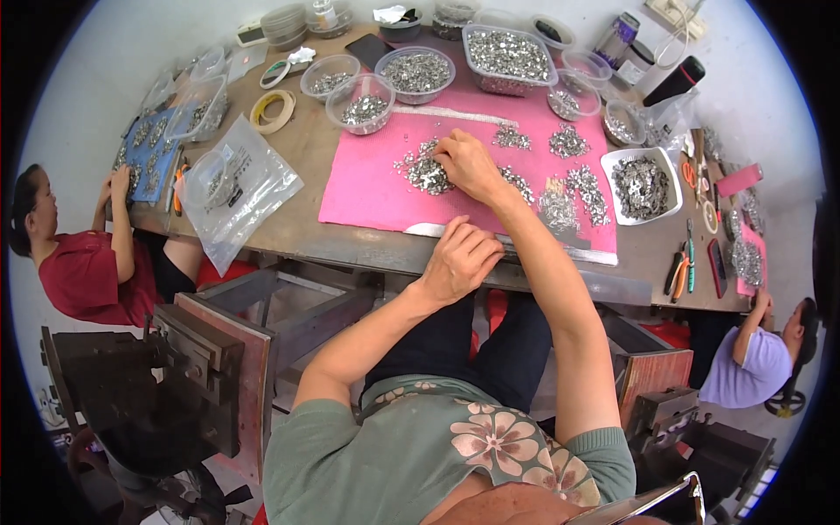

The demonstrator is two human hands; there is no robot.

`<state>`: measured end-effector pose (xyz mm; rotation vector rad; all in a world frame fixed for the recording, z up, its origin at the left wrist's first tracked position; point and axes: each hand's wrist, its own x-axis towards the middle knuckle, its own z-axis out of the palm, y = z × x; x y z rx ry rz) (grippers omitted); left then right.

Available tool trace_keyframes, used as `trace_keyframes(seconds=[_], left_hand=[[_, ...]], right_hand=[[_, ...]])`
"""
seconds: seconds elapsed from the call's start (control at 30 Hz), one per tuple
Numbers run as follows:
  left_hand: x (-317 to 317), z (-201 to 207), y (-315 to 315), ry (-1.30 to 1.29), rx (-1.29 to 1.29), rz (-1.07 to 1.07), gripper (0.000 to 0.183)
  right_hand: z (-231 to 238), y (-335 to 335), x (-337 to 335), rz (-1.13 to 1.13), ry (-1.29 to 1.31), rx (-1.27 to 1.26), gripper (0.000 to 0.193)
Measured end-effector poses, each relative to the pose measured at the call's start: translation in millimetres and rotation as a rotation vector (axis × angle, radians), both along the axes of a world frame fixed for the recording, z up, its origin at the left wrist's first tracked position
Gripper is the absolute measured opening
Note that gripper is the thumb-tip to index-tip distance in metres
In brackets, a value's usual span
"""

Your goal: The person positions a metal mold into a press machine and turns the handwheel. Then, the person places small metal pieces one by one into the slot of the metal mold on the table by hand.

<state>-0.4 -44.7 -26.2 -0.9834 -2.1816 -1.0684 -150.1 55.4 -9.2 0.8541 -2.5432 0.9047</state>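
Note:
A pink mat (367, 188) lies on the table in front of me, with several heaps of small, shiny silver metal pieces on it. My right hand (471, 166) reaches over the mat, its fingertips pinched together at the right side of the largest heap (427, 173). Whatever lies between those fingertips is hidden. Nearer to me, my left hand (461, 254) rests by the mat's front edge with its fingers curled in; I cannot make out anything in them. Smaller heaps (569, 140) and a loose row of pieces (588, 194) lie to the right of my right hand.
A white square dish (643, 184) of metal pieces stands right of the mat. Clear tubs (509, 57) and bowls (416, 74) line the back. Pliers (676, 271), a plastic bag (249, 188) and tape rolls (273, 111) lie around. One person works at each side.

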Motion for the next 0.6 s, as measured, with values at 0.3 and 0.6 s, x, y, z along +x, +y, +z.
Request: trace_keyframes(seconds=[0.3, 0.6], left_hand=[[-41, 9, -45, -0.034, 0.094, 0.218, 0.008], [-110, 5, -75, -0.096, -0.15, 0.469, 0.012]], right_hand=[[31, 29, 34, 0.016, -0.161, -0.141, 0.012], [21, 58, 80, 0.052, -0.205, -0.066, 0.007]])
